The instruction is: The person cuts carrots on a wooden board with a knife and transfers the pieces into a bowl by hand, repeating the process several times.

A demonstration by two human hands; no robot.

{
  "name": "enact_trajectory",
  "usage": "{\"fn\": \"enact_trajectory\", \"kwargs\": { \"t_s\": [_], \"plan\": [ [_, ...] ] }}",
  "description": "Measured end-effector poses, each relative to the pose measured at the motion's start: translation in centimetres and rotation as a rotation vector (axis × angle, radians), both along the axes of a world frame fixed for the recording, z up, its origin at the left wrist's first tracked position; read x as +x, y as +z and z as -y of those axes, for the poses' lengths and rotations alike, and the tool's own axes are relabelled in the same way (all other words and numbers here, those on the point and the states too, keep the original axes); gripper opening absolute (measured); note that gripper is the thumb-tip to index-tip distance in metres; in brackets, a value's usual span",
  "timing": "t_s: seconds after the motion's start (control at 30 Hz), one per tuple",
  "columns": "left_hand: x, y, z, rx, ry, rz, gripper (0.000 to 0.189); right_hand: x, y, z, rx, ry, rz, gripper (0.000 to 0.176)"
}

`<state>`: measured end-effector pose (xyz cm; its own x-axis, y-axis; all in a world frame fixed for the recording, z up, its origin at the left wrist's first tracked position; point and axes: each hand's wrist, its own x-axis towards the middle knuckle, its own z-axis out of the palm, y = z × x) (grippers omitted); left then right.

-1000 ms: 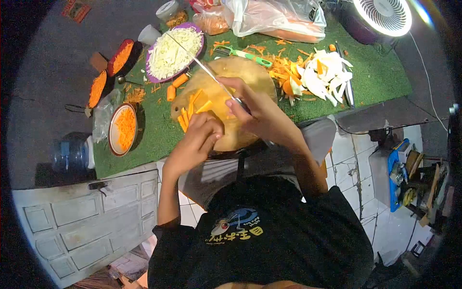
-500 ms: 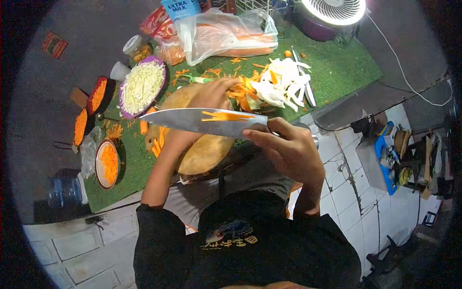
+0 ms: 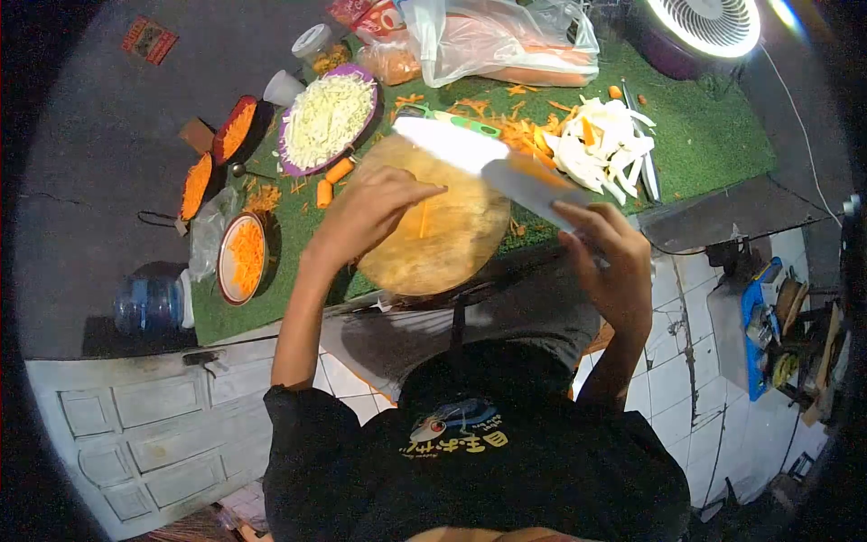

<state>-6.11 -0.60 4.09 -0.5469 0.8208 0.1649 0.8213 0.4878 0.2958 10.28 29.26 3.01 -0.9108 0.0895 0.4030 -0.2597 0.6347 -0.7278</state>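
In my right hand [image 3: 607, 257] is the handle of a large kitchen knife [image 3: 531, 188]. Its blade points up and left over the right side of the round wooden cutting board [image 3: 452, 257]; the far half glares white, and an orange smear of carrot shows near the handle. Curled low over the board's left side, my left hand [image 3: 366, 212] has its index finger reaching right. Whatever lies beneath its fingers is hidden. Beside the fingertips a thin carrot strip [image 3: 424, 219] rests on the wood. Two carrot chunks [image 3: 332, 181] lie just behind that hand.
Shredded cabbage fills a purple-rimmed plate [image 3: 285, 135] at the back left. Grated carrot sits in a bowl [image 3: 226, 291]. White and orange scraps [image 3: 603, 144] and another knife [image 3: 649, 176] lie on the right. A plastic bag of carrots [image 3: 506, 50] and a fan [image 3: 709, 23] stand behind.
The knife has swung down and right from in front of my left hand, its carrot strips blurred now. My left hand has come back to the board's left side. The view has shifted.
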Motion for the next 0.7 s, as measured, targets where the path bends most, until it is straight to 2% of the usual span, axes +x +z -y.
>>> {"fn": "enact_trajectory", "kwargs": {
  "t_s": [0.1,0.2,0.27,0.4,0.47,0.5,0.57,0.6,0.63,0.7],
  "plan": [
    [0.2,-0.9,0.3,-0.026,-0.079,0.044,0.039,-0.2,-0.2,0.2,-0.088,-0.148,-0.019,0.033],
    [0.0,-1.2,0.8,-0.028,-0.088,0.060,0.040,0.2,0.3,0.6,-0.058,-0.115,0.082,0.037],
    [-0.2,-1.2,0.8,-0.067,-0.205,-0.074,0.042,-0.1,0.7,1.5,-0.051,-0.075,0.069,0.038],
    [0.4,-1.5,1.4,-0.163,-0.141,-0.124,0.037,-1.3,0.3,2.9,0.012,0.013,0.023,0.040],
    [1.0,-1.4,2.2,0.025,-0.093,-0.177,0.036,-1.7,0.8,3.6,0.049,0.038,-0.007,0.039],
    [1.3,-1.0,3.4,0.025,-0.067,-0.187,0.036,-2.0,1.0,4.1,0.078,0.056,-0.037,0.039],
    [1.8,0.3,7.1,0.214,0.295,-0.127,0.036,-2.1,1.7,4.6,0.087,0.126,-0.011,0.039],
    [1.9,0.2,9.8,0.315,0.439,-0.236,0.032,-2.4,1.8,5.0,0.096,0.172,0.026,0.039],
    [2.3,0.8,12.7,0.306,0.595,-0.264,0.032,-3.0,1.4,5.7,0.096,0.220,-0.067,0.040],
    [3.4,1.7,18.0,0.263,0.845,-0.324,0.032,-3.8,2.0,7.5,0.118,0.307,-0.072,0.041]
  ]
}}
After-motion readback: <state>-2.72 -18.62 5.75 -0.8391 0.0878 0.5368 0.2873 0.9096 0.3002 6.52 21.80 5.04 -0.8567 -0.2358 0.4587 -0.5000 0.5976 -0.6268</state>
